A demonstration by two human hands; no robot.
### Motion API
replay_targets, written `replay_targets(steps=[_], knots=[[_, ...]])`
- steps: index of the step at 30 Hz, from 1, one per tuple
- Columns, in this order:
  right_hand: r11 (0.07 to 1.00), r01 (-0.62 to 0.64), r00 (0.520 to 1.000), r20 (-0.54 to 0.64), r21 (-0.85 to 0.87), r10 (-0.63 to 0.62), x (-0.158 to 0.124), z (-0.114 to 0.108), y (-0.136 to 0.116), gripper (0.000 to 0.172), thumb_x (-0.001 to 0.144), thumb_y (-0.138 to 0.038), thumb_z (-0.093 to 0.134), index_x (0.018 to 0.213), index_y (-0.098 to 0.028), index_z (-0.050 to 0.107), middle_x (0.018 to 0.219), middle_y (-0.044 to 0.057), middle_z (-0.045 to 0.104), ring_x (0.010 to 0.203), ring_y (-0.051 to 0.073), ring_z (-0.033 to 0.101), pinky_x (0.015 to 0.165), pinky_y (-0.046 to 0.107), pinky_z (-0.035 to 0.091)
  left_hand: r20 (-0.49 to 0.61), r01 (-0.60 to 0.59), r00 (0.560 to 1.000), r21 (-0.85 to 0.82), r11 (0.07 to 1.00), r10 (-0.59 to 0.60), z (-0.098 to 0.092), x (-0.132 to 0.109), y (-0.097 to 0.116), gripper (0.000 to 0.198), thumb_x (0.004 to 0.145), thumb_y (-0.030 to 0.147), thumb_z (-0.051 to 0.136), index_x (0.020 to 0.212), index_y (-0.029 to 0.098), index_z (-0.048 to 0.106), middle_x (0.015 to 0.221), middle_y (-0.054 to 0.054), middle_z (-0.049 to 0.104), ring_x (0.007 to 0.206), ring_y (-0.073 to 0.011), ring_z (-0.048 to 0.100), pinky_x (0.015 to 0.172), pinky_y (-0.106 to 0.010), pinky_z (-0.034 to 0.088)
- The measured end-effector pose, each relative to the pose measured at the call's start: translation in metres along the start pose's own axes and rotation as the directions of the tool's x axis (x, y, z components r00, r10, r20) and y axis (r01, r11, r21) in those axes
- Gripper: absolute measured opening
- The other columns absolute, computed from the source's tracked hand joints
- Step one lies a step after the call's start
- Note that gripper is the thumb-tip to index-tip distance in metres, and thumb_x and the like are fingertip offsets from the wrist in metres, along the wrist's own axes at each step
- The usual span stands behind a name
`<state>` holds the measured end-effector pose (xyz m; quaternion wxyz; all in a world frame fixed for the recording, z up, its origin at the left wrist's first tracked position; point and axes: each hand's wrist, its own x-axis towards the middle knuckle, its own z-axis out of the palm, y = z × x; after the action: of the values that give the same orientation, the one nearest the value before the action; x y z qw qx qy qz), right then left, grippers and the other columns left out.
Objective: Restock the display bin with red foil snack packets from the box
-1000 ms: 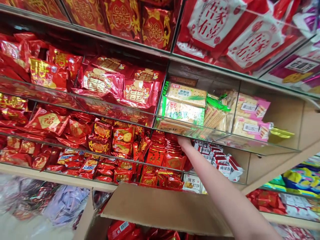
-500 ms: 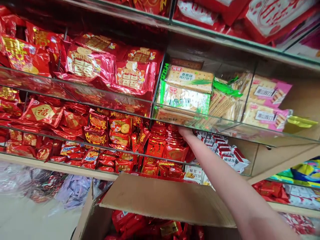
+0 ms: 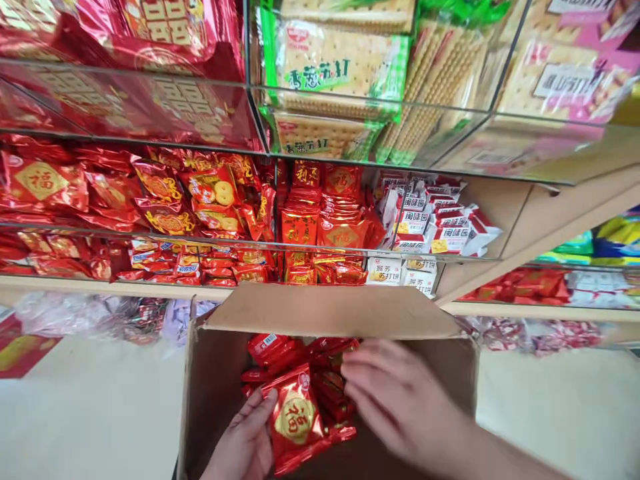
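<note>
An open cardboard box [image 3: 335,310] holds several shiny red snack packets [image 3: 275,350]. Inside it, my left hand [image 3: 250,433] grips a red packet with a gold diamond-like emblem [image 3: 297,417] between thumb and fingers. To the right, my right hand [image 3: 395,393] is over the other packets, its fingers stretched out and a little blurred, near the held packet but apart from it. Behind the box, similar red packets [image 3: 345,230] stand stacked in a shelf compartment.
Glass-fronted shelves [image 3: 320,250] cross the view. Green cracker packs [image 3: 340,67] fill the upper compartment, white-and-red packets [image 3: 415,217] the one below right. Plastic-wrapped goods [image 3: 85,317] lie under the shelf edge at left.
My right hand has come back from the shelf into the box. My left hand has appeared, holding a red packet. The view has tilted down, showing more of the box.
</note>
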<state>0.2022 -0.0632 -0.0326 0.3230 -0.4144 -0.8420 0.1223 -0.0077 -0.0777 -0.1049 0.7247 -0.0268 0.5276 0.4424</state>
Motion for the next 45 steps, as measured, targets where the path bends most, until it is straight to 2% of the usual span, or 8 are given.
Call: replay_targets(steps=[4, 6, 10, 22, 30, 36, 41, 45], knots=[[0.701, -0.563, 0.822, 0.211, 0.438, 0.529, -0.070, 0.064, -0.008, 0.065, 0.076, -0.020, 0.054, 0.134, -0.023, 0.024, 0.133, 0.012, 0.041, 0.118, 0.022, 0.044, 0.094, 0.038, 0.043, 0.265, -0.114, 0.964, 0.341, 0.933, 0.021, 0.017, 0.000, -0.022, 0.013, 0.074, 0.022, 0.062, 0.085, 0.019, 0.055, 0.084, -0.005, 0.068, 0.080, -0.0201, 0.065, 0.074, -0.036, 0.051], [0.500, -0.659, 0.709, 0.241, 0.562, 0.663, -0.081, 0.074, 0.003, 0.064, 0.078, -0.019, 0.047, 0.135, -0.023, 0.017, 0.128, 0.011, 0.045, 0.114, 0.020, 0.048, 0.094, 0.039, 0.042, 0.423, -0.357, 0.902, 0.608, 0.709, 0.092, 0.022, 0.010, -0.018, 0.022, 0.075, 0.032, 0.059, 0.093, 0.019, 0.059, 0.089, -0.007, 0.067, 0.078, -0.0193, 0.064, 0.072, -0.034, 0.051], [0.548, -0.779, 0.574, -0.003, 0.305, 0.819, -0.092, 0.059, 0.037, 0.060, 0.079, -0.022, 0.044, 0.134, -0.021, 0.021, 0.128, 0.011, 0.043, 0.119, 0.023, 0.042, 0.099, 0.043, 0.035, 0.455, -0.556, 0.830, 0.716, 0.421, 0.322, 0.018, 0.051, 0.015, 0.025, 0.064, 0.031, 0.063, 0.086, 0.021, 0.059, 0.091, -0.004, 0.062, 0.093, -0.0200, 0.055, 0.089, -0.033, 0.039], [0.660, -0.724, 0.687, -0.125, -0.201, 0.716, -0.121, 0.085, 0.064, 0.038, 0.075, -0.021, 0.048, 0.113, -0.015, 0.054, 0.122, 0.016, 0.046, 0.113, 0.030, 0.046, 0.092, 0.047, 0.043, 0.601, -0.631, 0.726, 0.775, -0.023, 0.334, -0.012, 0.117, 0.015, 0.016, 0.069, 0.016, 0.061, 0.085, 0.017, 0.060, 0.082, -0.001, 0.059, 0.079, -0.0174, 0.053, 0.081, -0.036, 0.037], [0.784, -0.617, 0.786, -0.110, -0.072, 0.608, -0.099, 0.070, 0.036, 0.022, 0.079, -0.025, 0.049, 0.096, -0.017, 0.062, 0.115, 0.014, 0.053, 0.111, 0.028, 0.047, 0.093, 0.048, 0.040, 0.573, -0.671, 0.714, 0.724, 0.161, 0.402, -0.006, 0.095, 0.036, 0.013, 0.073, 0.030, 0.057, 0.068, 0.021, 0.049, 0.072, 0.002, 0.052, 0.079, -0.0177, 0.049, 0.078, -0.031, 0.037], [0.644, -0.655, 0.723, 0.079, 0.396, 0.687, -0.050, 0.081, 0.000, 0.043, 0.083, -0.035, 0.047, 0.121, -0.016, 0.041, 0.110, 0.010, 0.059, 0.101, 0.019, 0.056, 0.087, 0.034, 0.047, 0.536, -0.589, 0.803, 0.652, 0.478, 0.259, 0.014, 0.030, 0.032, 0.020, 0.076, 0.037, 0.056, 0.074, 0.022, 0.043, 0.066, 0.006, 0.046, 0.063, -0.0109, 0.048, 0.062, -0.022, 0.041], [0.649, -0.576, 0.717, -0.074, 0.497, 0.694, -0.024, 0.086, -0.022, 0.022, 0.087, -0.036, 0.038, 0.085, -0.020, 0.052, 0.071, 0.002, 0.064, 0.065, 0.015, 0.060, 0.063, 0.025, 0.049, 0.521, -0.485, 0.832, 0.519, 0.704, 0.189, 0.031, -0.007, 0.007, 0.029, 0.073, 0.039, 0.060, 0.097, 0.024, 0.053, 0.083, 0.001, 0.060, 0.077, -0.0161, 0.056, 0.074, -0.027, 0.046], [0.677, -0.546, 0.638, -0.278, 0.494, 0.718, -0.031, 0.094, -0.038, 0.022, 0.085, -0.037, 0.041, 0.080, -0.023, 0.057, 0.075, 0.006, 0.067, 0.069, 0.019, 0.062, 0.065, 0.030, 0.050, 0.453, -0.618, 0.783, 0.499, 0.608, 0.426, 0.033, -0.016, -0.008, 0.016, 0.068, 0.037, 0.066, 0.078, 0.025, 0.066, 0.081, -0.002, 0.065, 0.083, -0.0208, 0.056, 0.081, -0.024, 0.042]])
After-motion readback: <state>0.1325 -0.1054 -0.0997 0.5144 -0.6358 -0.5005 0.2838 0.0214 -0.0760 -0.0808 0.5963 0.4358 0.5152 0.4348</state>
